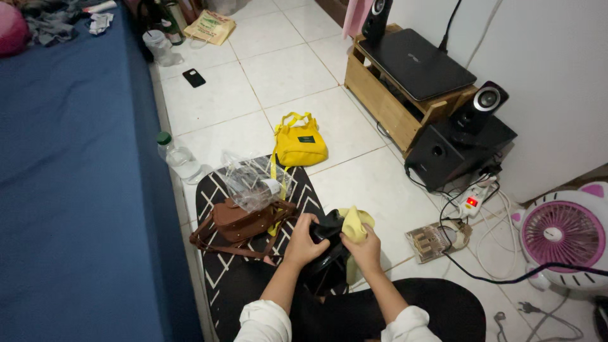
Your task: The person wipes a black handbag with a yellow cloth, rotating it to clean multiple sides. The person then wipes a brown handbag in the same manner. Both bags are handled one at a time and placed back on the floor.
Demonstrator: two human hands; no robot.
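Item: black bag [326, 256], in lap over patterned mat [221, 190]. I see left hand [303, 244] fingers clamped on it; right hand [364, 250] pinching yellow cloth [356, 223] — cloth may slip, grip shallow.

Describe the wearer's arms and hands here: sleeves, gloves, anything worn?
Both hands, left hand and right hand, are bare: no gloves, and no rings or watch that I can make out. White sleeves are pushed up near the elbows, leaving the forearms uncovered.
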